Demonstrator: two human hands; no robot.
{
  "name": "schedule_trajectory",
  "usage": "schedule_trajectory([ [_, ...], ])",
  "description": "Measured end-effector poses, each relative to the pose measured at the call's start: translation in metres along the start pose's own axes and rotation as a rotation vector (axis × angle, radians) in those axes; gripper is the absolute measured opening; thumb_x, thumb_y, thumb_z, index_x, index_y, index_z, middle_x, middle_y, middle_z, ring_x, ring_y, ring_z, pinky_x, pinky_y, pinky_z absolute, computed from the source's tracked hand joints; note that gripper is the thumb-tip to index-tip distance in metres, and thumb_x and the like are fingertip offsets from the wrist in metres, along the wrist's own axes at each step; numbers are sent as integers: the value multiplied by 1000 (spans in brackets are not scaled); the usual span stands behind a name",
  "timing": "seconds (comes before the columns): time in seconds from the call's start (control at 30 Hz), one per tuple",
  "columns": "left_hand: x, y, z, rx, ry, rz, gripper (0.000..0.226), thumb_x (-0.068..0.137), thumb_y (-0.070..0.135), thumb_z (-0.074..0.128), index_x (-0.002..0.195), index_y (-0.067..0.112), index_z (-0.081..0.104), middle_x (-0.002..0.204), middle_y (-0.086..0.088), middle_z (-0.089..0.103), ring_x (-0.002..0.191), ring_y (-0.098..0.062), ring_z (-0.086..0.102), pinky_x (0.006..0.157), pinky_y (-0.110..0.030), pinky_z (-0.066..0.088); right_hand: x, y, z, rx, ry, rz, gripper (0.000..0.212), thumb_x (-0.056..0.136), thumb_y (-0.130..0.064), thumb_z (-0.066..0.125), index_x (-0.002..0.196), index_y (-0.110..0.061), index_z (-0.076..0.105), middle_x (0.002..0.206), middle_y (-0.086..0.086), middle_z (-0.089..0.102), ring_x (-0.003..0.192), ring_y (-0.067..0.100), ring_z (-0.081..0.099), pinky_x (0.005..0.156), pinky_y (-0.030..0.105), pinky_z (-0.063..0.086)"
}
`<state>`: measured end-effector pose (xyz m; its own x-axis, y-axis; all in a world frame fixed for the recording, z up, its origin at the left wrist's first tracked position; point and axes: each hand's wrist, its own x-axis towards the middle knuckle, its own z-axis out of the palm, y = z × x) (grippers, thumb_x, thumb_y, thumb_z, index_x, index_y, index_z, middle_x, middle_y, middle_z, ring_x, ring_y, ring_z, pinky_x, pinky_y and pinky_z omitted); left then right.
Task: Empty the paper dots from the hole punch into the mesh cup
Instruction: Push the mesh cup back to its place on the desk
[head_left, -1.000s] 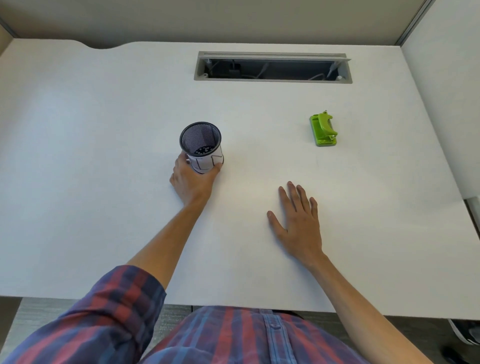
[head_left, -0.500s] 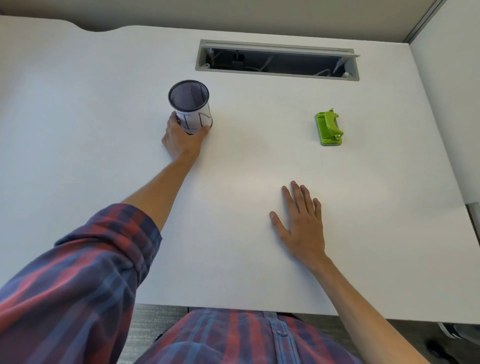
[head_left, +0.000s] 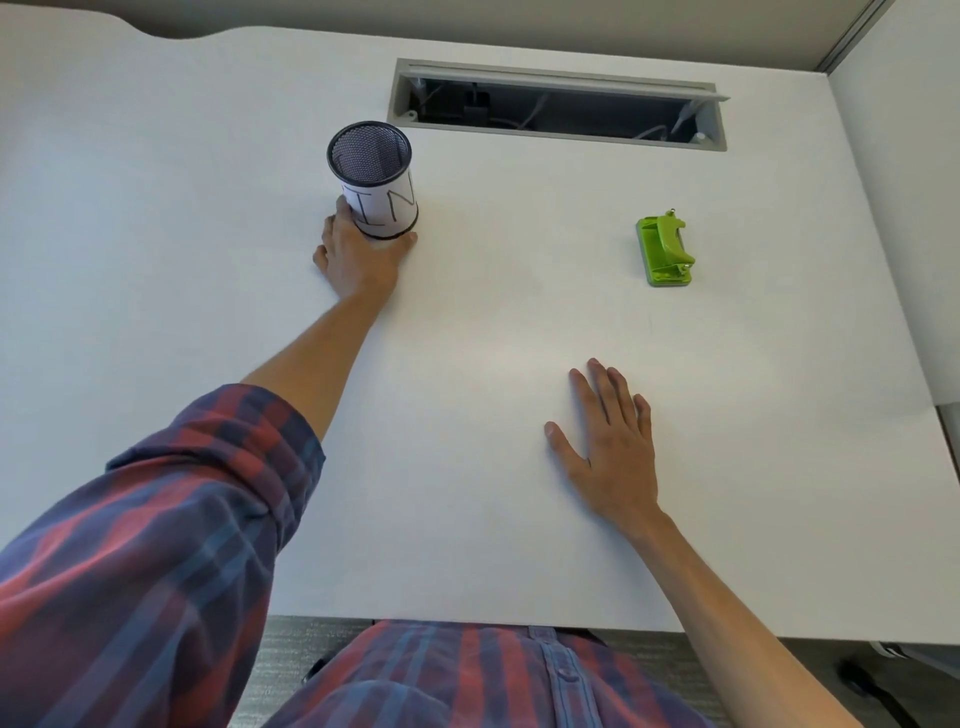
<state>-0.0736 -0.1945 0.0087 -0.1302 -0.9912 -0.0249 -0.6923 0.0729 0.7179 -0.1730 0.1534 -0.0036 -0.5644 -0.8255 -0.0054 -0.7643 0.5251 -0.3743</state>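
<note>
A black mesh cup (head_left: 375, 182) wrapped in a white paper label stands upright at the far left-centre of the white desk (head_left: 493, 338). My left hand (head_left: 356, 254) is stretched out and wraps around the cup's base from the near side. The green hole punch (head_left: 666, 251) lies by itself at the right, untouched. My right hand (head_left: 610, 449) rests flat on the desk nearer to me, fingers spread, holding nothing.
A long grey cable slot (head_left: 558, 106) with wires inside is open at the back of the desk, just right of the cup. A partition wall (head_left: 904, 156) borders the desk's right side. The near desk edge runs just above my shirt.
My left hand has slid the mesh cup away from me toward the back of the desk. The right hand and the hole punch have stayed put.
</note>
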Motion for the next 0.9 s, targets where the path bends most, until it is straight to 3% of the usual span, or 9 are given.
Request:
schedule_trajectory([
  [0.13,-22,-13,-2,47,-23,53,100,79,51,73,154,10,22,158,-9,34,148,-23,24,120,-36,14,12,6,-3,33,37,61,75,93,-57,43,153,-16,27,164,2,19,152,20,13,120,41,15],
  [0.3,-68,-31,-11,207,-58,220,82,93,51,54,154,6,22,162,-11,28,150,-25,19,122,-39,11,66,31,-19,-20,64,185,77,95,-53,50,154,-11,25,165,8,15,152,29,13,119,50,19],
  [0.47,-108,-43,-16,360,-122,345,69,100,46,43,153,6,26,164,-11,22,152,-26,13,122,-42,8,106,52,-36,-153,56,195,77,95,-61,41,155,-17,22,166,5,9,152,29,6,116,58,18],
  [0.6,-117,-43,-18,387,-139,349,67,100,45,42,153,7,26,164,-10,21,152,-26,13,122,-43,8,122,59,-41,-200,21,231,74,94,-68,32,155,-26,21,167,-1,-2,152,27,-7,117,62,7],
  [0.9,-116,-41,-18,412,-142,346,66,99,45,43,151,7,28,164,-10,22,152,-26,13,122,-43,8,141,53,-41,-200,-13,279,77,94,-70,28,156,-26,16,167,-2,-5,152,26,1,115,61,17],
])
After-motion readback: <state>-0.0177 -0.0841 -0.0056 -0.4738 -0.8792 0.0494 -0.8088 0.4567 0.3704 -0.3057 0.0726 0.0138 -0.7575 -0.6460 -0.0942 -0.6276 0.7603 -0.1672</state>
